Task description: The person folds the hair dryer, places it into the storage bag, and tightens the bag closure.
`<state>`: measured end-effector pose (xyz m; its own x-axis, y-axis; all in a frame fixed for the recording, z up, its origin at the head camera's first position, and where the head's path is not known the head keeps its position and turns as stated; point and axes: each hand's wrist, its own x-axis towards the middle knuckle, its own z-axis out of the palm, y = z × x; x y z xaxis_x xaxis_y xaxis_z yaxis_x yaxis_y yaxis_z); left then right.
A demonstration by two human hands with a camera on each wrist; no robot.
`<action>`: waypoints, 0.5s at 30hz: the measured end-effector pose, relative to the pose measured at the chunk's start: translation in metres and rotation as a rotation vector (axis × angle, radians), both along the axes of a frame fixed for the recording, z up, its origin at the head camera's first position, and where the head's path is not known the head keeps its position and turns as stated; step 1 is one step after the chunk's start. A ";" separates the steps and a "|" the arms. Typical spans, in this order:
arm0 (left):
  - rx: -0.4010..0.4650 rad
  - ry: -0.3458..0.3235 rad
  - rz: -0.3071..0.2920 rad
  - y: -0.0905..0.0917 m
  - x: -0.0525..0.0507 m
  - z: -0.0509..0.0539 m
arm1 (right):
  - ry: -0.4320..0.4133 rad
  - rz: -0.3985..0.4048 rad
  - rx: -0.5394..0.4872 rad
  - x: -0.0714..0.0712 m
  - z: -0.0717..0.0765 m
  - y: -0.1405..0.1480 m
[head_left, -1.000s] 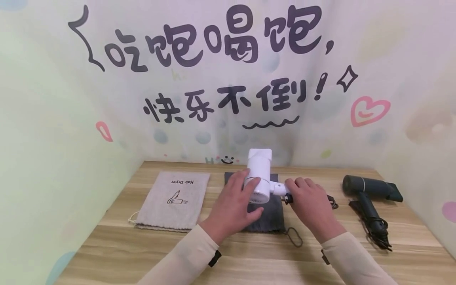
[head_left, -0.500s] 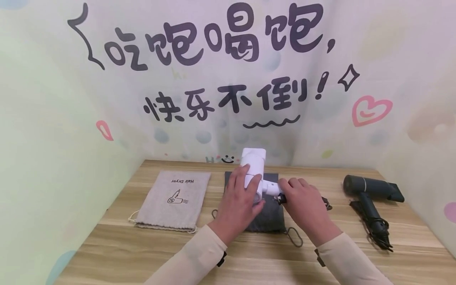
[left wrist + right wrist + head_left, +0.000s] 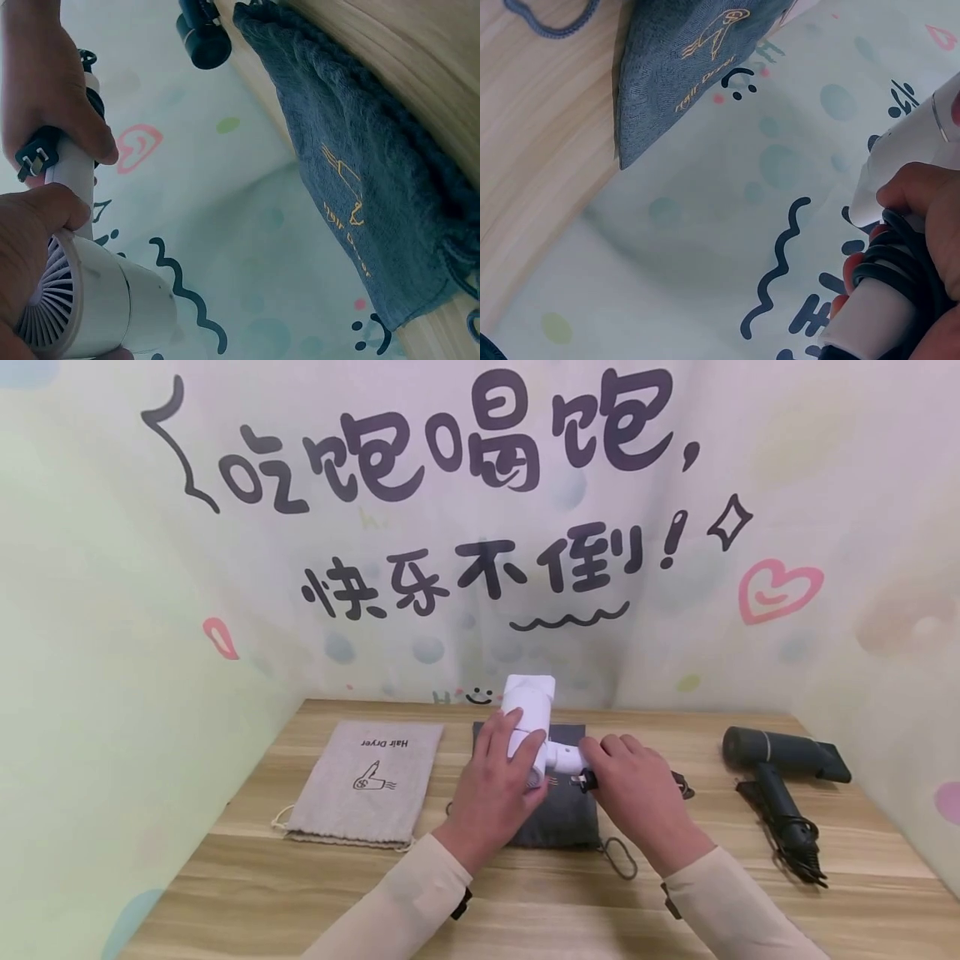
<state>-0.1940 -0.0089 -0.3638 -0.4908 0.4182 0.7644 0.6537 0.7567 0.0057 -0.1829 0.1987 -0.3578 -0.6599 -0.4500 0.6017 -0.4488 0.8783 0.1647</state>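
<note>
A white hair dryer (image 3: 528,703) is held over a dark blue-grey drawstring pouch (image 3: 562,822), its nozzle pointing toward the back wall. My left hand (image 3: 491,789) grips the barrel near the vented rear end, which shows in the left wrist view. Around the handle my right hand (image 3: 637,793) is curled, together with the wound black cord (image 3: 892,262). The two-pin plug (image 3: 37,154) sticks out beside that hand. Part of the pouch is hidden behind the dryer and hands.
To the left lies a light grey pouch (image 3: 363,785) printed "Hair Dryer". A black hair dryer (image 3: 787,756) with its cord wrapped rests on the right of the wooden table (image 3: 247,877). A printed cloth wall (image 3: 412,660) stands behind.
Both hands have shifted a little to the left with the white hair dryer, and its barrel has turned slightly. Both pouches and the black dryer stay in place.
</note>
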 end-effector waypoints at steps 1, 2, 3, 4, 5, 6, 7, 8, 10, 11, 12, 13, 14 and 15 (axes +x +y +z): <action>0.001 -0.003 -0.001 0.000 0.000 0.000 | -0.008 -0.004 -0.003 0.000 0.000 0.000; 0.000 -0.009 -0.001 0.000 0.000 0.000 | -0.013 -0.009 -0.008 0.000 0.000 -0.001; -0.001 -0.016 -0.001 0.000 0.000 0.001 | -0.017 -0.014 -0.010 0.000 0.000 -0.001; 0.001 -0.024 0.001 0.000 0.000 0.001 | -0.022 -0.018 -0.011 0.000 0.000 -0.002; 0.003 -0.030 0.003 0.000 0.000 0.002 | -0.027 -0.024 -0.010 0.000 -0.001 -0.002; 0.003 -0.036 0.006 0.001 0.000 0.003 | -0.033 -0.028 -0.011 0.000 0.000 -0.002; 0.004 -0.041 0.007 0.001 0.000 0.004 | -0.035 -0.030 -0.012 0.000 0.000 -0.002; 0.005 -0.045 0.010 0.002 0.000 0.005 | -0.035 -0.032 -0.010 0.000 0.000 -0.003; 0.007 -0.043 0.016 0.003 0.001 0.005 | -0.038 -0.036 -0.006 0.000 0.001 -0.002; 0.006 -0.042 0.018 0.003 0.002 0.006 | -0.038 -0.037 -0.005 0.000 0.001 -0.002; 0.003 -0.037 0.021 0.003 0.002 0.005 | -0.035 -0.036 -0.003 0.000 0.001 -0.001; 0.001 -0.032 0.024 0.004 0.002 0.004 | -0.031 -0.034 0.001 0.000 0.000 -0.001; -0.004 -0.026 0.027 0.004 0.003 0.004 | -0.025 -0.031 0.004 0.001 0.000 -0.001; -0.008 -0.019 0.031 0.004 0.003 0.003 | -0.017 -0.027 0.005 0.001 0.000 -0.001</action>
